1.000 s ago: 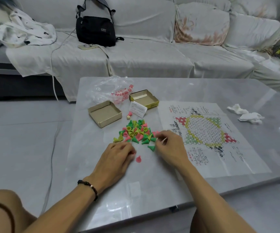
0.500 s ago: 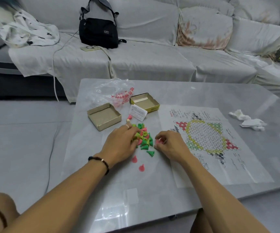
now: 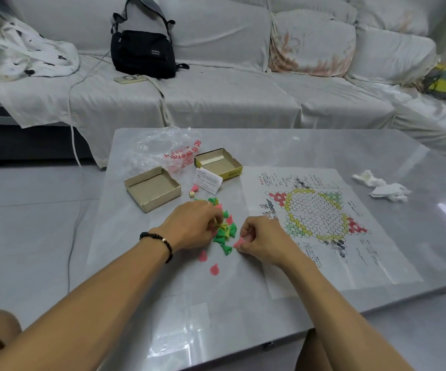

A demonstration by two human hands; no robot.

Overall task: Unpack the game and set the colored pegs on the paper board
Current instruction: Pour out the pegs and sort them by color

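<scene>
**Hands sorting pegs beside the paper board**

Since half a second ago, both hands are staying over the peg pile, with the left one reaching slightly farther into it and the right one closing on a pink peg.

On the left of the table (image 3: 323, 145), an open cardboard tray (image 3: 152, 189) is sitting near a crumpled plastic bag (image 3: 163, 151). The left hand (image 3: 193, 226), a dark bead bracelet (image 3: 160, 243) circling its wrist, is lying over the peg pile (image 3: 224, 231) with fingers curled down among the green, yellow and pink pieces; whether it is gripping one, I cannot tell. Two loose pink pegs (image 3: 214, 269) are resting on the table nearer the person. A small die (image 3: 192, 194) and a folded instruction card (image 3: 208, 180) are lying behind the pile, beside a second open box (image 3: 218, 163). The right hand (image 3: 263, 238) is pinching a pink peg (image 3: 239, 241) between thumb and fingertips, just right of the pile. Further right, the paper board (image 3: 321, 223) is lying flat with no pegs standing on it. Crumpled tissues (image 3: 382, 187) are sitting at the far right.
</scene>
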